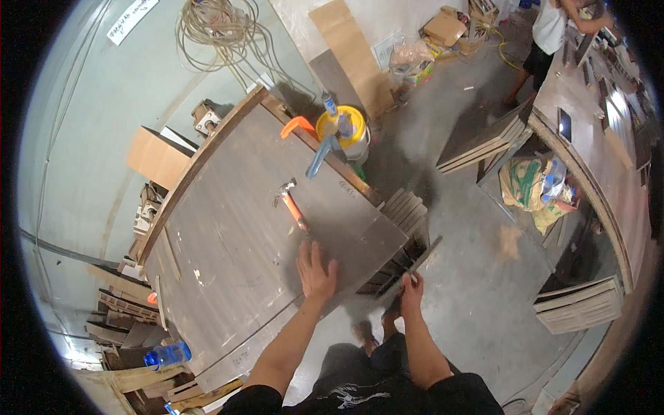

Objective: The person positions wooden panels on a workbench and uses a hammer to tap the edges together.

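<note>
My left hand [316, 271] lies with fingers stretched out at the near edge of the grey-brown workbench top [228, 221]. Just beyond its fingertips rests a claw hammer [295, 211] with an orange handle. To the right, off the bench corner, my right hand [412, 290] is closed on the near end of a thin dark strip [427, 254]; its material I cannot tell. Beside that strip, under the bench corner, stands a stack of slatted pieces [404, 211], partly hidden by the bench top.
Along the bench's far right side are an orange tool handle [297, 126], a blue-grey tool [322, 155] and a yellow-rimmed bucket [351, 124] holding bottles. A blue bottle [168, 355] lies at left. Another person [548, 34] works by the right-hand bench [588, 159]. Stacked panels [487, 138] stand between.
</note>
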Tool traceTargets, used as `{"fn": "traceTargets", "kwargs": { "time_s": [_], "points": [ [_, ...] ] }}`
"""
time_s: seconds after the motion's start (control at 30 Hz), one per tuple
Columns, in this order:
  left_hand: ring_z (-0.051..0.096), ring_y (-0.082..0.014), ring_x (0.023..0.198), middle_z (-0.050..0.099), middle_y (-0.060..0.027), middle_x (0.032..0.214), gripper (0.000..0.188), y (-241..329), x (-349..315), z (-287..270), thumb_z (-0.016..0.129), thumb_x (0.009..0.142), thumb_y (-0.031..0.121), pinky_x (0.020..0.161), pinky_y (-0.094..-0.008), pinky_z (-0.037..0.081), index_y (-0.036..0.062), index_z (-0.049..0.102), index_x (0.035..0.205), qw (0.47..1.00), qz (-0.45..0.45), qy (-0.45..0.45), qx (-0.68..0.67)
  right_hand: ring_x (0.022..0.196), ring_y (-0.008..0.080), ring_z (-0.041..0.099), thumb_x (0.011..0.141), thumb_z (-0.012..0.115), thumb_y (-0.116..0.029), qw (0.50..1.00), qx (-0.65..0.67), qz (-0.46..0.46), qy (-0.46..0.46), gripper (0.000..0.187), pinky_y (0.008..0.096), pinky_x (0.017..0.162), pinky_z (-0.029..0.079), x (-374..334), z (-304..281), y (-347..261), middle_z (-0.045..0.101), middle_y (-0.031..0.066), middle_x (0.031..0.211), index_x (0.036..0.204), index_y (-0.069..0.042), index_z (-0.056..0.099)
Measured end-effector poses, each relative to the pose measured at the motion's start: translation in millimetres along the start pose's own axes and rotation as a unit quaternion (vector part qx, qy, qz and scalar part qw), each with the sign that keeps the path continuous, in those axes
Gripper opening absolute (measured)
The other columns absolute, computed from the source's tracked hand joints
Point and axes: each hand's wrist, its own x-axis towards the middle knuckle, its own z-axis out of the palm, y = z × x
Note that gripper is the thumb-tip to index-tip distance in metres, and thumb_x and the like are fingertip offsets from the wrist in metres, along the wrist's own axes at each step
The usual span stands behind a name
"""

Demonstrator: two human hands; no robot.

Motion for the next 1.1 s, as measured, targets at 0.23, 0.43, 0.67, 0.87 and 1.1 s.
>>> {"fn": "traceTargets", "kwargs": {
  "time_s": [0.23,0.43,0.67,0.87,1.1],
  "points": [
    [0.038,-0.0378,0.139,0.038,-0.0207,0.152,0.086,108.8,-125.2,48.9,0.067,0.087,0.04,0.117,-0.0449,0.03,0.0006,0.027,0.152,0.894,0.323,-0.267,-0.158,0.109,0.0197,0.056,0.096,0.065,-0.017,0.987,0.024,0.134,-0.084,0.046,0.0355,0.091,0.049,-117.3,-80.4,13.2,0.057,0.0076,0.122,0.137,-0.004,0.047],
    [0.058,-0.0387,0.119,0.056,-0.0192,0.137,0.055,100.9,-169.4,58.2,0.061,0.09,0.027,0.096,-0.0486,0.049,0.0139,0.048,0.143,0.904,0.047,-0.387,-0.177,0.11,0.0216,0.057,0.1,0.057,-0.021,0.965,-0.031,0.082,-0.246,0.045,0.0358,0.098,0.047,-152.8,-117.7,75.8,0.058,0.0047,0.127,0.139,-0.002,0.047],
    [0.065,-0.0414,0.087,0.069,-0.0188,0.091,0.03,65.7,-172.8,-19.4,0.058,0.095,0.03,0.078,-0.049,0.051,0.0106,0.063,0.117,0.875,0.197,-0.297,-0.329,0.114,0.0265,0.058,0.089,0.064,-0.01,0.825,-0.498,-0.151,-0.22,0.044,0.0377,0.095,0.051,-206.3,-156.6,129.6,0.061,0.016,0.123,0.131,-0.002,0.055],
    [0.058,-0.0209,0.062,0.063,-0.0091,0.072,0.025,10.9,-158.4,-171.9,0.061,0.097,0.03,0.059,-0.0385,0.047,0.0072,0.064,0.106,0.795,0.123,-0.226,-0.55,0.114,0.0319,0.059,0.092,0.05,-0.043,0.98,-0.067,0.077,-0.171,0.053,0.0459,0.091,0.052,-253.7,-119.4,144.1,0.059,0.0154,0.128,0.134,-0.01,0.053],
    [0.044,-0.0054,0.063,0.056,0.0057,0.079,0.037,-117.5,-169.8,-326.5,0.063,0.099,0.028,0.054,-0.0257,0.039,0.0044,0.059,0.127,0.624,0.147,-0.186,-0.745,0.132,0.0349,0.043,0.095,0.031,-0.071,0.954,0.167,-0.016,-0.248,0.081,0.0554,0.104,0.041,-330.5,74.8,62.1,0.039,0.0132,0.151,0.151,-0.013,0.034]
  ]
}}
